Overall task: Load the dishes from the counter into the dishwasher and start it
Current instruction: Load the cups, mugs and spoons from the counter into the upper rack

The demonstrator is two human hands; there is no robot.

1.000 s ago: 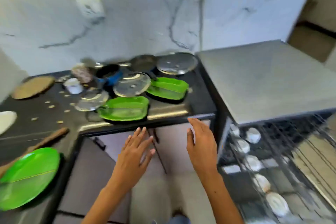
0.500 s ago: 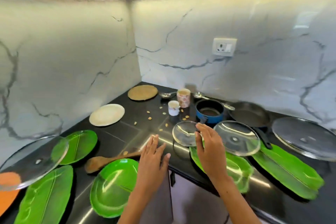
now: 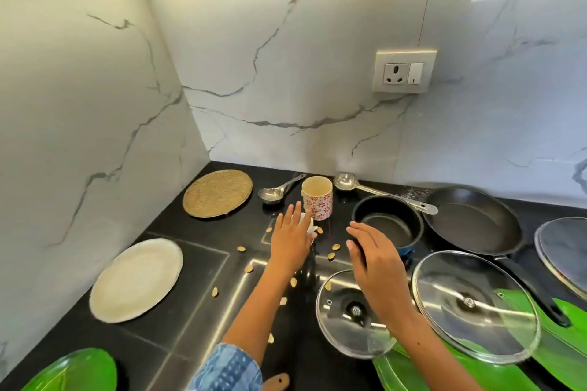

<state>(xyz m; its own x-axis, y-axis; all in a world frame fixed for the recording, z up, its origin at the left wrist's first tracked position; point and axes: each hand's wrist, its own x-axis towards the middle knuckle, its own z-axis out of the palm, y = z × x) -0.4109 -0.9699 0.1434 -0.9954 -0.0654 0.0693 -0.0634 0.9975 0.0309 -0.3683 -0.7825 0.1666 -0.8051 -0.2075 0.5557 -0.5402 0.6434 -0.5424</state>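
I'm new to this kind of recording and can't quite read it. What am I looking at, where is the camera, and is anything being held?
There is no machine here: a person wears a wide-angle camera on the head, looking down at their own two hands over a black kitchen counter. The left hand reaches with straight fingers to a small white cup beside a flowered mug; whether it grips the cup yet is unclear. The right hand hovers open in front of a blue saucepan, holding nothing. Also on the counter lie a black frying pan, glass lids, two metal ladles, a white plate, a woven mat, green leaf-shaped plates and scattered crumbs.
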